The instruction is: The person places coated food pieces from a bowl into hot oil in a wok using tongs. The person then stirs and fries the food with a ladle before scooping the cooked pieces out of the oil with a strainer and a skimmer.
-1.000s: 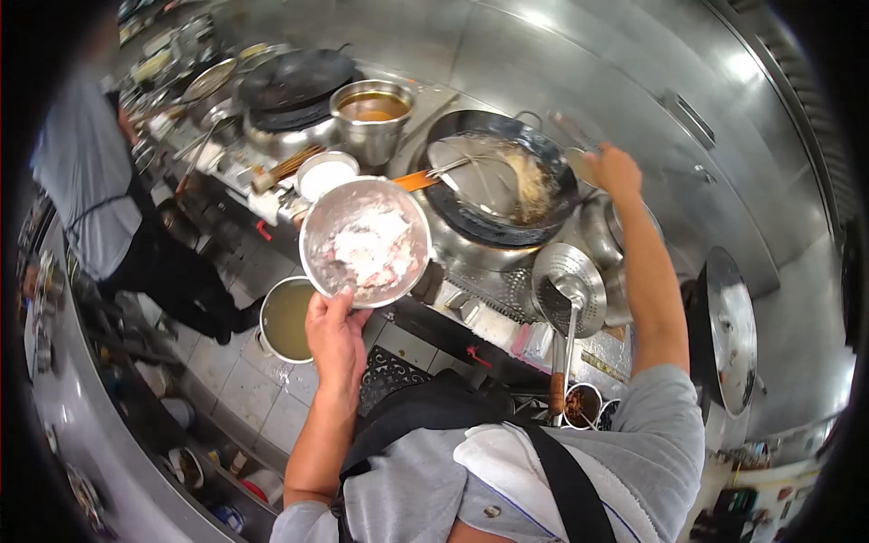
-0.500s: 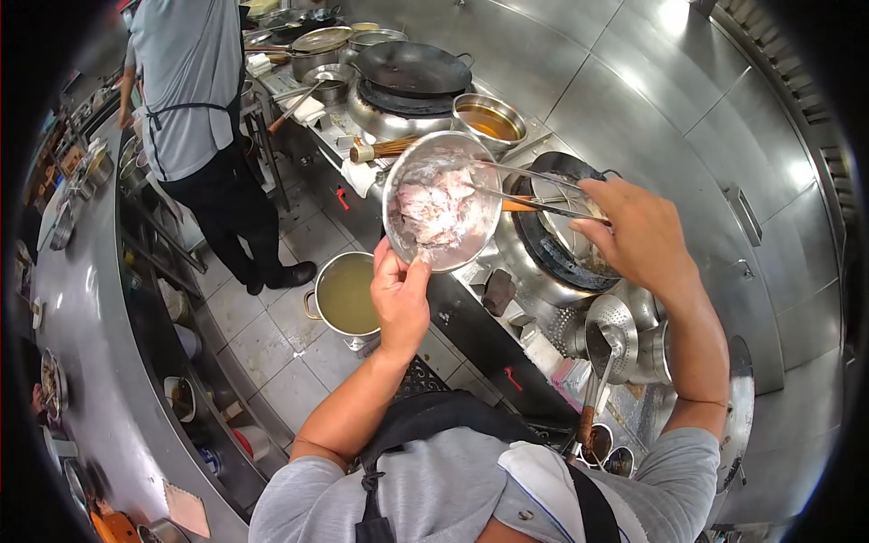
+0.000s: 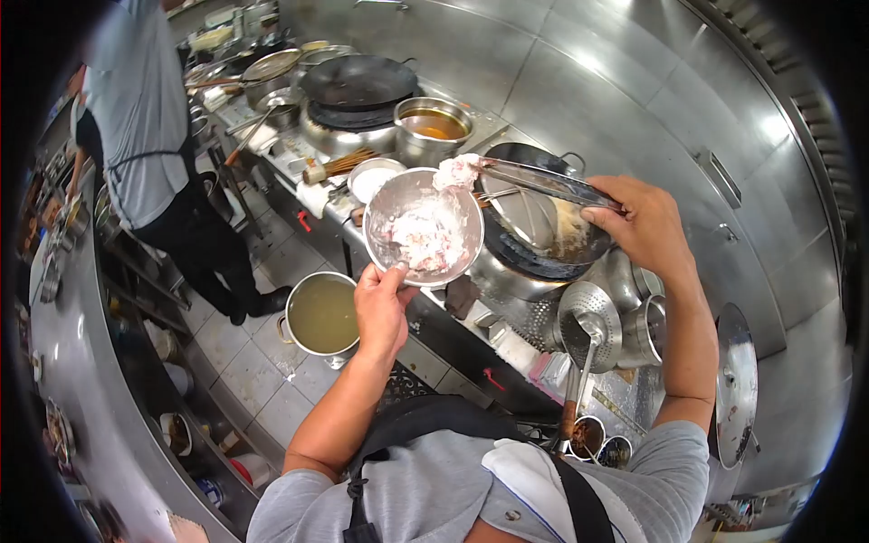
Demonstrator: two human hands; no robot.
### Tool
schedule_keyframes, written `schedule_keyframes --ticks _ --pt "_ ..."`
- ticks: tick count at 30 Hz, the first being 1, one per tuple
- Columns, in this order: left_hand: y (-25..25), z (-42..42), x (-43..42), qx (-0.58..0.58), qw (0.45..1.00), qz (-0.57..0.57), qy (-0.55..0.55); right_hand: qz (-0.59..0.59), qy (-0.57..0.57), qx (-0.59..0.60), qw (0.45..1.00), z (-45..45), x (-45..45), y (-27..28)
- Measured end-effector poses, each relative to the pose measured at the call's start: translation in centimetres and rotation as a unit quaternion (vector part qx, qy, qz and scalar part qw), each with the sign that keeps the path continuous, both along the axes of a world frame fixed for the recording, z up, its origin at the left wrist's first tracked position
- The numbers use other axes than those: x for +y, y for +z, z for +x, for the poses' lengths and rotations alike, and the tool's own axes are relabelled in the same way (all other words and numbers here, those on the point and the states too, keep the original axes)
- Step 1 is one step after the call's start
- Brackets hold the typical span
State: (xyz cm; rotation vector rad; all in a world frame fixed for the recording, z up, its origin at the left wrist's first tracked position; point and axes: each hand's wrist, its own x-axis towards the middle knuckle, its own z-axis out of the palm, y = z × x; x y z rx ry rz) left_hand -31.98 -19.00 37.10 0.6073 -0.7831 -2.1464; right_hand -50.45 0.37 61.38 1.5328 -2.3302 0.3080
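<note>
My left hand [image 3: 382, 315] grips the near rim of a metal mixing bowl [image 3: 396, 197], tilted towards me. Inside it lie pale pink pieces of food [image 3: 427, 237], apparently raw meat coated in white powder. In my right hand [image 3: 639, 224] is a pair of metal tongs [image 3: 552, 183], closed on one coated lump [image 3: 459, 171] just above the bowl's far rim. Beneath the tongs sits a wok [image 3: 509, 242] on the burner, with a round wire strainer [image 3: 518, 217] and a frothy, yellowish patch inside.
Behind the bowl stand a pot of amber liquid [image 3: 434, 125], a small white bowl [image 3: 373, 177] and a second dark wok [image 3: 358, 81]. A large pot of cloudy liquid [image 3: 323, 312] is low on the left. Nearer me rests a perforated ladle [image 3: 588, 317]. Another person [image 3: 149, 136] stands at left.
The tongs have risen out of the bowl with a coated lump in their tips. The bowl sits slightly lower in view, and the whole scene has shifted left.
</note>
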Motion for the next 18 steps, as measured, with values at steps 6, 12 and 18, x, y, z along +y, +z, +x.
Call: schedule_keyframes --ticks 6,12,18 --pt "-1.2 -4.2 2.8 0.023 0.997 -0.013 -0.075 -0.045 -0.044 -0.057 0.996 -7.3 5.1 -0.2" --pt "-1.4 -5.6 4.3 -0.01 0.996 -0.001 -0.09 -0.039 -0.145 0.003 0.989 -14.1 6.2 -1.8" --pt "-1.2 -2.9 5.4 -0.046 0.998 0.008 -0.045 0.124 -0.308 0.006 0.943 -24.0 1.6 -9.8"
